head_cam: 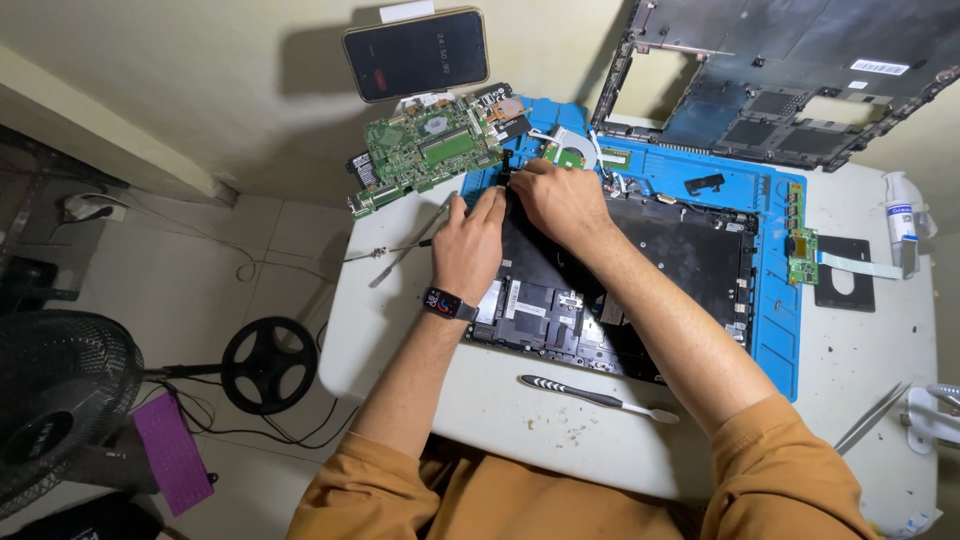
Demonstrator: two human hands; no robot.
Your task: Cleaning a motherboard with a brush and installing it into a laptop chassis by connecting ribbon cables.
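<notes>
Our left hand (470, 243) and right hand (562, 200) press on the opened laptop base (640, 290) — fingers curled narrow at its far-left corner, grip unclear — green motherboard (425, 150) nearby.

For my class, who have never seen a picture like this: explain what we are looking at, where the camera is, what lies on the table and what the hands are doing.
There is one picture, taken by a camera worn on a person's head and looking down at their own bare hands. They sit at a white table covered partly by a blue mat. On the mat lies an opened laptop base, black inside. The left hand, with a watch on its wrist, and the right hand both press on the laptop's upper left corner; whether they grip anything cannot be seen. Nearby lie a green circuit board, a phone propped against the wall, a laptop cover leaning behind, a toothbrush, tweezers and a small glue bottle.
</notes>
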